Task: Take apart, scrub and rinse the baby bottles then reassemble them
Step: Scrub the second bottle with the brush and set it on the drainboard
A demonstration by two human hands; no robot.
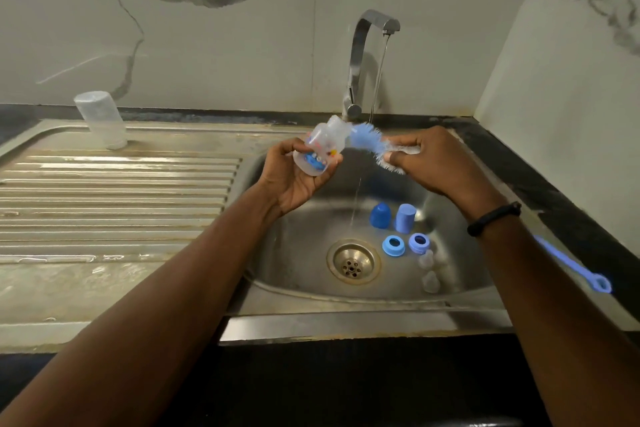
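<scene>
2 hands are working above the sink (460, 282): the left hand (294, 177) is gripping a clear baby bottle (320, 149), tilted (mouth toward the tap (363, 55)), while the right hand (433, 159) is pinching the blue bottle brush (372, 142) by its bristles, tip at the bottle's mouth.

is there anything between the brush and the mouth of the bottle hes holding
Nothing visible. The left hand holds the bottle tilted, its mouth towards the blue brush, which the right hand grips by the bristles. The brush tip is already at the opening, above the sink.
</scene>
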